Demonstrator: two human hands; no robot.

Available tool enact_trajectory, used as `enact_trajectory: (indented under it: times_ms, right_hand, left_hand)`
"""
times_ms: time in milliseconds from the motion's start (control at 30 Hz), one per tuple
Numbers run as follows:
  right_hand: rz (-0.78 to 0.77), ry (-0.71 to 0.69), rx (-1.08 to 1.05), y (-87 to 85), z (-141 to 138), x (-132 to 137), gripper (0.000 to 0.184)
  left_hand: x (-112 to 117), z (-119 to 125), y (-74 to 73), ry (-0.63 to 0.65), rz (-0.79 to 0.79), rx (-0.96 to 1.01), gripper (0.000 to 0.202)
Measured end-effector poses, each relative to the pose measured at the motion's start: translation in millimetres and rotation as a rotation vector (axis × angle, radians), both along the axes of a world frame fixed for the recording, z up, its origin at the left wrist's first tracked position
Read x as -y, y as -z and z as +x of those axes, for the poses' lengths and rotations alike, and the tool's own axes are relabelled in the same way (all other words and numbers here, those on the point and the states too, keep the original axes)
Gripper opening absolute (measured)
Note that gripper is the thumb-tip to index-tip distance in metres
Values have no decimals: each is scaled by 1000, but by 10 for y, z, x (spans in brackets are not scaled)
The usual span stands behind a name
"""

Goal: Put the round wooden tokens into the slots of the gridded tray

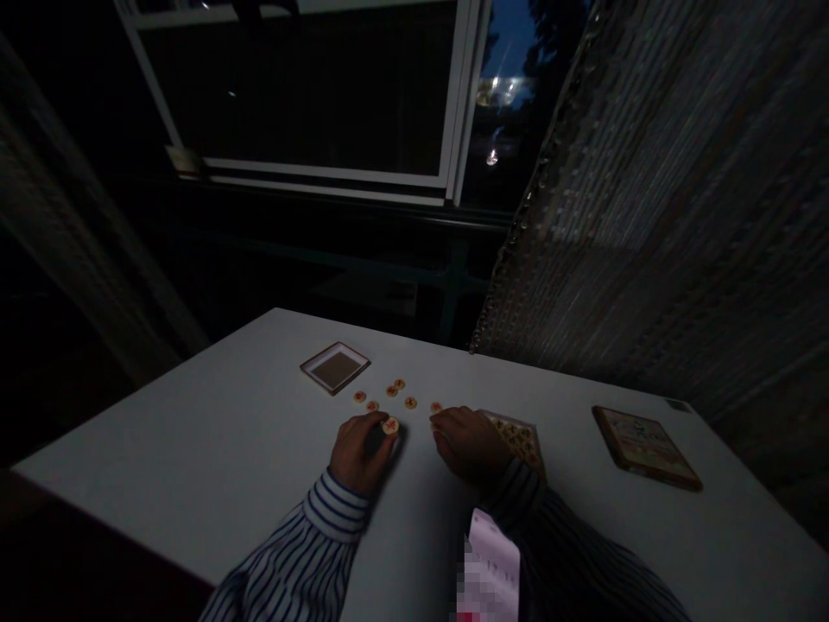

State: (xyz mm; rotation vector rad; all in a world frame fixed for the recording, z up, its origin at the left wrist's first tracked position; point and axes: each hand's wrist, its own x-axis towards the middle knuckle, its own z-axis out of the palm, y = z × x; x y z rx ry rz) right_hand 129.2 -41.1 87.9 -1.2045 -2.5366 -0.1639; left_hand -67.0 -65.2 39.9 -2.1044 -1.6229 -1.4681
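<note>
Between the thumb and fingers of my left hand (356, 451) is a round Chinese chess piece (390, 425) with a red character on its face. My right hand (471, 442) is closed in a pinch, with what looks like the pale edge of another piece at its fingertips, mostly hidden. Just beyond those fingertips lies a red-marked piece (436, 406). Several more loose pieces (410, 403) lie on the white table beyond my hands. Partly behind my right hand and wrist, a box (518, 436) holds rows of pieces with dark characters.
An open shallow tray or lid (336, 368) lies at the table's far left. To the right is a flat box or lid (646, 447) with a printed cover. A lit phone (490, 561) shows near my right forearm. Beyond the white table (194, 432) are a bead-like curtain (615, 216) and a window.
</note>
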Motion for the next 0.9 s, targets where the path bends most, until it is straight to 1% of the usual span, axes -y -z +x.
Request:
enact_trajectory:
  times_ms: [267, 467, 633, 900]
  right_hand:
    - [-7, 12, -28, -47, 160, 44, 25]
    - [10, 35, -34, -68, 269, 67, 26]
    - [22, 56, -71, -19, 358, 59, 27]
    - [18, 84, -102, 19, 487, 62, 27]
  left_hand:
    - [33, 143, -112, 56, 23, 25, 23]
    - [40, 271, -184, 96, 6, 39, 23]
    - [11, 371, -185, 137, 6, 58, 24]
    - [-32, 521, -183, 156, -21, 52, 26]
